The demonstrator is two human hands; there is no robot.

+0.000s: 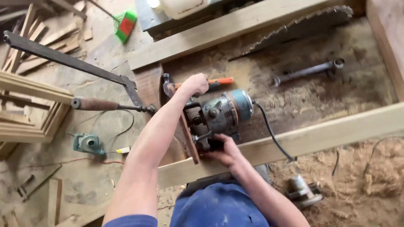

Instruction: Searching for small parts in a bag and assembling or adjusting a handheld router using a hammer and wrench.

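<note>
sawdusty workbench (320,96); left hand (195,84) grips hammer (202,84); right hand (225,151) holds router (219,115)

A power tool (221,113) has a dull grey cast-metal body, scuffed and dusty, with a smoother blue-grey painted end cap and a matt black rubber cord (271,132). Its base is a flat piece of dark reddish wood (189,138). The worktop (320,101) is rough, dark, worn wood coated with pale sawdust. The beams (328,132) framing it are light, planed wood, smooth and matt. A spanner (307,71) is dull grey metal. A saw blade (303,25) is dusty, matt metal with jagged teeth. A hammer (198,84) has a glossy orange handle and a dark metal head. The shorts (219,208) are blue cloth.
</note>
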